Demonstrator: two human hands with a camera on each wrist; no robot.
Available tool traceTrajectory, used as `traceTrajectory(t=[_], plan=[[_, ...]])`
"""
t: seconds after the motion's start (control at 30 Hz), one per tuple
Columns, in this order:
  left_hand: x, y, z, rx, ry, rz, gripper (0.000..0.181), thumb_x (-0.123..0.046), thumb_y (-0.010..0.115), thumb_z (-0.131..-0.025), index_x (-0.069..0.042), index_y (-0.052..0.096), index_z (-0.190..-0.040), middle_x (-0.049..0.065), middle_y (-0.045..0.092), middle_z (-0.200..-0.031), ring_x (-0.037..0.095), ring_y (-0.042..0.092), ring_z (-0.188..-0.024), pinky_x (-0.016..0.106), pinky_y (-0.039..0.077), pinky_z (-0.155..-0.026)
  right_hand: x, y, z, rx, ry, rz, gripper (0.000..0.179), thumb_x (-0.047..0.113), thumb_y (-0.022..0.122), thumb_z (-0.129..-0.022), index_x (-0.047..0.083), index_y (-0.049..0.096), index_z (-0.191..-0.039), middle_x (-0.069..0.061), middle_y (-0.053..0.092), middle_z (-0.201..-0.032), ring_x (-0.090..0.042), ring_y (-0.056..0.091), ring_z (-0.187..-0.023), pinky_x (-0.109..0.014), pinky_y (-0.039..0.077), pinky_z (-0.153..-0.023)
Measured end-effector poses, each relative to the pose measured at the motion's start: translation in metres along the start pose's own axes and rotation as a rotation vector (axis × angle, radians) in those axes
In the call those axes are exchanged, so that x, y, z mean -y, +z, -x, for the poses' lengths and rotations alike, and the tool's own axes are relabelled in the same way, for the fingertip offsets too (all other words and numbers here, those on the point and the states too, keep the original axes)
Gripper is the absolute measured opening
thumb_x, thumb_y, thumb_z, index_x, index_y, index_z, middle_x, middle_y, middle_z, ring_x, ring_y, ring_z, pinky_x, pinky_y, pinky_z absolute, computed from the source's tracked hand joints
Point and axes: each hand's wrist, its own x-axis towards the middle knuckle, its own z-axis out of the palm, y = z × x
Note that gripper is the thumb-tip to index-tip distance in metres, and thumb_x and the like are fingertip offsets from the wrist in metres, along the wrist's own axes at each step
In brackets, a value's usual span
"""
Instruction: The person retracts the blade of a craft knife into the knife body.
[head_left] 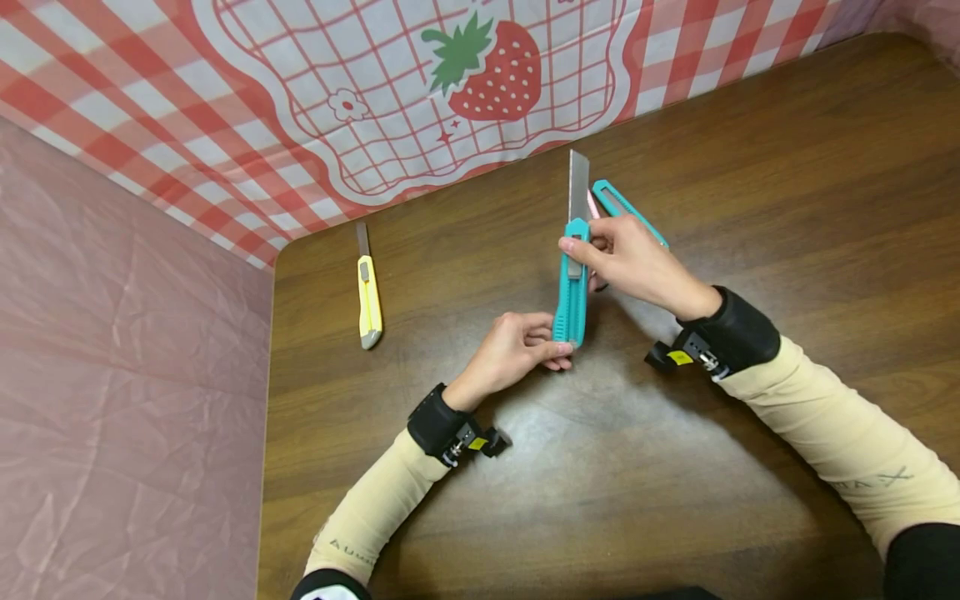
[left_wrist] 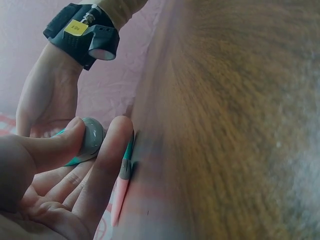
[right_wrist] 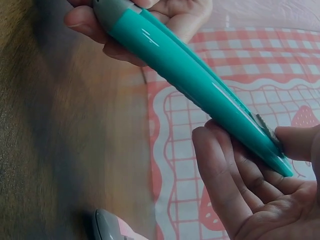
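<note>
A teal box cutter [head_left: 572, 300] is held off the table between both hands, its long metal blade [head_left: 578, 183] extended and pointing toward the back. My left hand [head_left: 513, 346] pinches the lower end, where the grey end cap [left_wrist: 93, 139] shows in the left wrist view. Higher up, my right hand [head_left: 633, 260] grips the body near the blade's mouth. Its thumb presses at the metal slider [right_wrist: 267, 131], seen in the right wrist view, and its fingers curl underneath the body.
A yellow box cutter [head_left: 369, 304] with its blade out lies at the left. Behind my right hand lies a second teal cutter [head_left: 628, 210], and beside it a pink cutter [left_wrist: 120, 197], mostly hidden in the head view. A checkered strawberry cloth [head_left: 360, 158] hangs along the back edge.
</note>
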Motion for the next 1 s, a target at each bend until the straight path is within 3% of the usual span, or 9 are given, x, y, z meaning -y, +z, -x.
traceTrajectory(t=[0.33, 0.77, 1.0], plan=[[0.0006, -0.0016, -0.0004, 0.022, 0.020, -0.007, 0.017, 0.010, 0.059, -0.085, 0.015, 0.057, -0.101, 0.036, 0.063, -0.087, 0.038, 0.064, -0.072, 0.054, 0.057, -0.067, 0.0001, -0.0007, 0.0001, -0.007, 0.001, -0.019, 0.042, 0.037, 0.046, -0.098, 0.003, 0.055, -0.075, -0.015, 0.057, -0.057, -0.024, 0.061, -0.053, -0.030, 0.057, -0.049], [0.0004, -0.0029, -0.0010, 0.004, 0.029, -0.034, 0.019, 0.009, 0.060, -0.085, 0.015, 0.058, -0.102, 0.035, 0.064, -0.084, 0.037, 0.064, -0.071, 0.054, 0.057, -0.065, 0.0003, -0.0033, 0.0001, 0.022, 0.013, -0.070, 0.034, 0.032, 0.051, -0.096, 0.002, 0.060, -0.084, -0.014, 0.065, -0.066, -0.029, 0.062, -0.055, -0.026, 0.057, -0.048], [-0.0004, -0.0030, -0.0010, -0.004, 0.030, -0.040, 0.019, 0.008, 0.060, -0.085, 0.015, 0.058, -0.103, 0.035, 0.063, -0.085, 0.036, 0.065, -0.070, 0.053, 0.057, -0.066, 0.0007, -0.0039, -0.0001, 0.043, 0.012, -0.097, 0.032, 0.029, 0.051, -0.097, 0.000, 0.061, -0.086, -0.014, 0.066, -0.067, -0.024, 0.062, -0.054, -0.033, 0.059, -0.051]])
